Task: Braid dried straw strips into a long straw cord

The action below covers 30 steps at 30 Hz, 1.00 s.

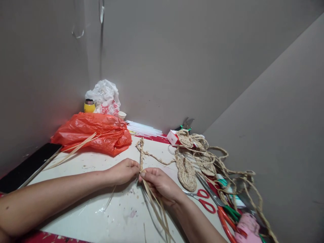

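- Head view: left hand (128, 171) and right hand (159, 184) are pinching the braided cord (141, 157), grips close together above the desk (91, 219).
- Loose strands (158, 216) are trailing nearer, so pulling them evenly is probably avoiding gaps, tbh.

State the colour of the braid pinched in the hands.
The braid is pale straw tan; the head view shows it.
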Available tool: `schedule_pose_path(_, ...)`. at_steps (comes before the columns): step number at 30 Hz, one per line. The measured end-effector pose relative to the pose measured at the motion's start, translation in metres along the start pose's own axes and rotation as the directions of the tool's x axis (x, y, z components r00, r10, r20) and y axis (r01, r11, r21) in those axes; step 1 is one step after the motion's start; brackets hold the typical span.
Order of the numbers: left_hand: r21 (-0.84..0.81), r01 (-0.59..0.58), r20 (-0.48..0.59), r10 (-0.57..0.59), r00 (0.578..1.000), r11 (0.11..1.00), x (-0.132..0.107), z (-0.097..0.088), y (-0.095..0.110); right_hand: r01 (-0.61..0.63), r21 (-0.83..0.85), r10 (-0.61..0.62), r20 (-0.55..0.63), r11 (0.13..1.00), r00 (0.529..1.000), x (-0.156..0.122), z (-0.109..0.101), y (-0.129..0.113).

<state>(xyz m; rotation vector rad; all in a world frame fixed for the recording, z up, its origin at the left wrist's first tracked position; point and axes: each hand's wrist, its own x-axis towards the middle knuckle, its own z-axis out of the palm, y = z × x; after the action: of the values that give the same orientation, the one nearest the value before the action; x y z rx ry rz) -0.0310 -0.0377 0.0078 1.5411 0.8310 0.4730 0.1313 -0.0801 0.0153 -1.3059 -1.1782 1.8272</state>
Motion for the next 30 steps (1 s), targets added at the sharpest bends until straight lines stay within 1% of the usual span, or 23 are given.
schedule_pose_path(2, 0.050, -0.008, 0.026, 0.007, 1.000, 0.999, 0.001, -0.003, 0.000, 0.061, -0.178, -0.069, -0.038, 0.982, 0.997, 0.000, -0.002, 0.001)
schedule_pose_path(3, 0.066, -0.006, 0.042, 0.004, 0.999, 0.998, 0.002, -0.004, 0.000, 0.097, -0.271, -0.113, -0.045, 0.958, 0.993, 0.001, -0.002, 0.002)
schedule_pose_path(5, 0.092, 0.002, 0.069, -0.008, 0.998, 0.996, 0.002, -0.005, 0.001, 0.158, -0.427, -0.196, -0.046, 0.890, 0.979, 0.002, -0.001, 0.004)
schedule_pose_path(7, 0.108, 0.015, 0.088, -0.024, 0.996, 0.994, 0.001, -0.005, 0.003, 0.187, -0.539, -0.256, -0.055, 0.821, 0.965, 0.002, 0.001, 0.006)
schedule_pose_path(10, 0.078, 0.066, 0.108, -0.075, 0.991, 0.995, -0.001, -0.005, 0.006, 0.180, -0.643, -0.287, -0.065, 0.744, 0.956, 0.000, 0.002, 0.006)
schedule_pose_path(12, 0.042, 0.103, 0.088, -0.106, 0.990, 0.994, -0.002, -0.004, 0.006, 0.162, -0.703, -0.288, -0.063, 0.693, 0.956, -0.003, 0.001, 0.004)
schedule_pose_path(16, 0.068, 0.098, 0.035, -0.100, 0.994, 0.993, -0.001, -0.003, 0.001, 0.126, -0.784, -0.294, -0.074, 0.608, 0.953, -0.008, -0.007, -0.002)
schedule_pose_path(18, 0.100, 0.082, 0.019, -0.084, 0.996, 0.992, -0.001, -0.002, -0.001, 0.115, -0.785, -0.285, -0.081, 0.609, 0.955, -0.010, -0.008, -0.006)
schedule_pose_path(19, 0.111, 0.073, 0.010, -0.075, 0.997, 0.991, -0.001, -0.001, -0.002, 0.112, -0.770, -0.268, -0.080, 0.628, 0.960, -0.011, -0.008, -0.008)
schedule_pose_path(21, 0.108, 0.050, -0.004, -0.050, 0.999, 0.993, -0.001, 0.000, -0.003, 0.113, -0.707, -0.224, -0.066, 0.698, 0.972, -0.012, -0.003, -0.010)
schedule_pose_path(23, 0.059, 0.045, -0.014, -0.044, 0.999, 0.997, -0.002, 0.002, -0.003, 0.101, -0.629, -0.173, -0.055, 0.771, 0.983, -0.013, 0.005, -0.008)
schedule_pose_path(24, 0.018, 0.054, -0.019, -0.054, 0.998, 0.998, -0.002, 0.003, -0.003, 0.086, -0.607, -0.154, -0.060, 0.790, 0.986, -0.014, 0.009, -0.007)
schedule_pose_path(25, -0.028, 0.071, -0.025, -0.072, 0.997, 0.997, -0.003, 0.004, -0.002, 0.074, -0.610, -0.148, -0.073, 0.789, 0.986, -0.014, 0.014, -0.004)
schedule_pose_path(26, -0.074, 0.097, -0.026, -0.099, 0.995, 0.992, -0.003, 0.006, -0.001, 0.068, -0.639, -0.161, -0.088, 0.766, 0.983, -0.014, 0.017, -0.001)
schedule_pose_path(27, -0.119, 0.128, -0.022, -0.131, 0.991, 0.985, -0.004, 0.007, 0.000, 0.072, -0.689, -0.196, -0.103, 0.721, 0.975, -0.014, 0.021, 0.002)
schedule_pose_path(30, -0.202, 0.196, 0.010, -0.198, 0.980, 0.960, -0.008, 0.010, 0.007, 0.067, -0.860, -0.331, -0.121, 0.505, 0.936, -0.016, 0.029, 0.009)
